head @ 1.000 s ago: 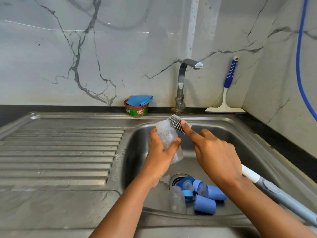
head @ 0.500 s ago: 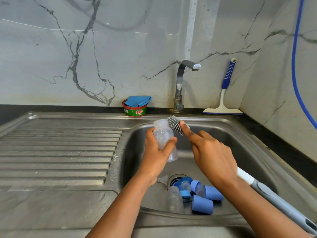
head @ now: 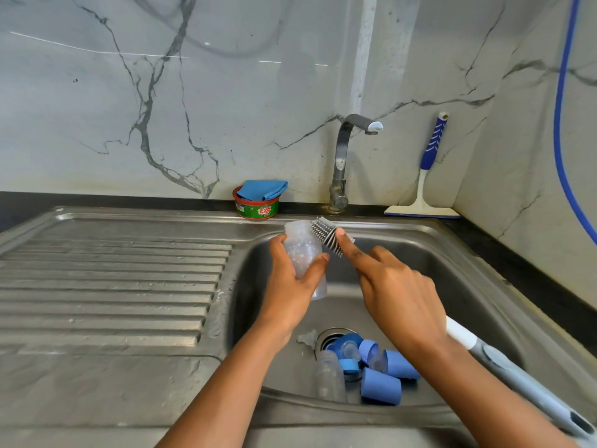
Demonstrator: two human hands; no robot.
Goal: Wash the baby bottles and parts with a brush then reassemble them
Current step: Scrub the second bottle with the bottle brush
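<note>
Drainboard [head: 113,279]: ribbed steel, wet, left half of the sink [head: 484,260].
Soap tub [head: 256,209]: green and red, on the sink's back edge, with a blue cloth [head: 263,190] folded on top.
Left hand [head: 290,286]: mine, wrapped round the clear bottle [head: 302,250], thumb across its front, fingers round the far side.
Bottle position: in the air over the basin's back left corner, tilted, upper end toward the back edge.
Brush head [head: 326,236]: grey, ribbed, touching the bottle's upper end from the right. Can't tell if any of it is inside the mouth.
Tap [head: 342,156]: middle of the back edge, spout turned right.
Right hand [head: 397,295]: mine, index finger straight along the brush head, other fingers curled on the brush.
Brush handle [head: 517,376]: white then grey, runs out under my wrist toward the sink's front right corner.
Loose parts: on the basin floor by the drain [head: 326,336], near the front edge. Second clear bottle [head: 329,378] lies on its side, blue caps [head: 381,388] just right of it, clear teat [head: 307,337] left of the drain.
Squeegee [head: 426,176]: back right corner, leaning on the wall.
Hose [head: 562,124]: blue, on the right wall.
</note>
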